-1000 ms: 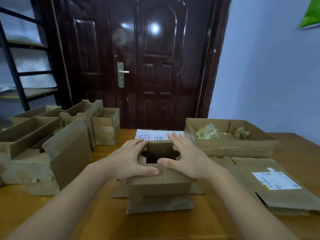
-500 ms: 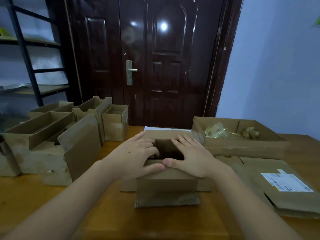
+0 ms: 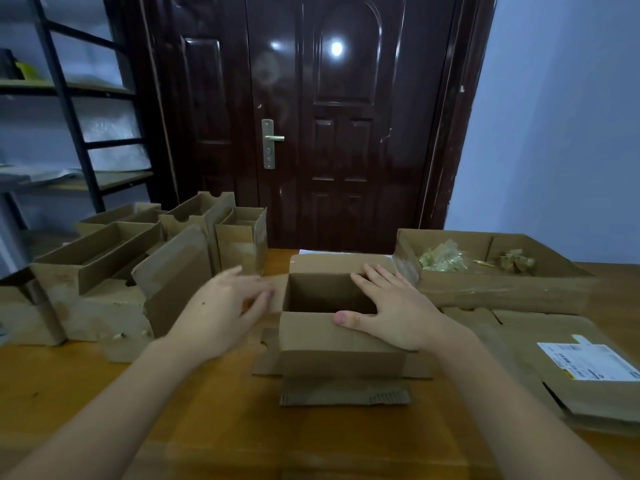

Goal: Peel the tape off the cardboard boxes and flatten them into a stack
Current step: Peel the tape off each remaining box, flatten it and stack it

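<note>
Storeroom or back room: dark panelled door (image 3: 332,133) far, metal shelving (image 3: 69,109) left, cardboard-strewn wooden table (image 3: 225,427) near.

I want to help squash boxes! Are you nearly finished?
Not yet. Done: flattened cardboard lies at the right, and peeled tape sits in the tray. Now: the right hand rests on the open box; the left hand is beside it. Left: several standing boxes.

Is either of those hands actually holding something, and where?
The right hand lies flat on the open box, at its right top edge, thumb on the near wall. The left hand holds nothing.
</note>
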{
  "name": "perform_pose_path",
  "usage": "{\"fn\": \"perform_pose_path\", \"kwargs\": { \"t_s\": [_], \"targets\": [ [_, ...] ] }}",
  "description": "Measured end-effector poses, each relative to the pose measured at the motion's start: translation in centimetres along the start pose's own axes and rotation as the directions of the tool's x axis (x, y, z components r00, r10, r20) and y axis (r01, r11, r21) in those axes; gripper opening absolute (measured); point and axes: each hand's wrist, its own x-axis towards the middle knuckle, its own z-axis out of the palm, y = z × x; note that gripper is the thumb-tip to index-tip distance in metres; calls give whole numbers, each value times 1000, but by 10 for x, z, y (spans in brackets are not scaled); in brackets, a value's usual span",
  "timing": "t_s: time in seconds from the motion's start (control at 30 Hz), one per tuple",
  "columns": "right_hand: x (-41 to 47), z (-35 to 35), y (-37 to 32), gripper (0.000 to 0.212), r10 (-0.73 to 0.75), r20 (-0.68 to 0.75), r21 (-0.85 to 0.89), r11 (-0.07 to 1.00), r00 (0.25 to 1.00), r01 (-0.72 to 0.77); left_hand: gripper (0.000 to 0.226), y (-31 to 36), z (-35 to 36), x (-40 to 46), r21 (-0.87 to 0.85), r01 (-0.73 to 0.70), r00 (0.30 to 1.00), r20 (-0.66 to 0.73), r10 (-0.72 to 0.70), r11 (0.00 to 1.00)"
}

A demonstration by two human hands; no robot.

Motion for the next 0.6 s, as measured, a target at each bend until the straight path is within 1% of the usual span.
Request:
{"fn": "perform_pose_path", "kwargs": {
  "t_s": [0.03,0.07,0.1,0.13,0.17,0.2,0.27,0.33,0.37,0.4,0.47,0.53,0.6],
  "targets": [
    [0,0,0,118,-3,1,-1,1000,1000,3,36,-2,9,-10,-21,49,997,56,-48,999],
    [0,1,1,117,-6,3,-3,1000,1000,6,39,-2,18,-19,-65,123,985,126,-114,990],
    [0,1,1,116,-9,4,-5,1000,1000,9,44,-1,25,-27,-137,195,968,184,-168,971],
    [0,1,1,115,-11,5,-6,1000,1000,11,46,-1,29,-30,-214,246,958,205,-203,945],
    [0,0,1,115,-11,8,-6,1000,1000,11,43,-1,30,-28,-272,274,955,192,-226,923],
    [0,0,1,115,-11,10,-7,1000,1000,11,36,-1,28,-21,-290,287,955,165,-248,913],
    [0,0,1,115,-9,10,-10,1000,1000,9,22,0,21,-2,-272,295,955,110,-275,916],
    [-1,1,0,113,-10,2,-5,1000,1000,10,17,8,14,16,-218,281,959,88,-268,935],
    [-1,2,0,111,-12,-6,0,1000,1000,12,22,14,14,24,-199,267,963,104,-250,943],
    [-1,3,1,108,-14,-15,6,1000,1000,14,32,21,16,30,-183,250,964,144,-225,951],
    [-2,5,1,104,-11,-27,17,1000,1000,12,61,36,21,41,-98,228,943,272,-194,969],
    [-2,5,1,101,-6,-33,16,1000,999,7,82,46,23,47,5,240,897,380,-224,971],
    [-3,4,-2,100,-14,-35,0,1000,999,14,93,48,25,47,45,252,873,420,-247,967]
  ]
}}
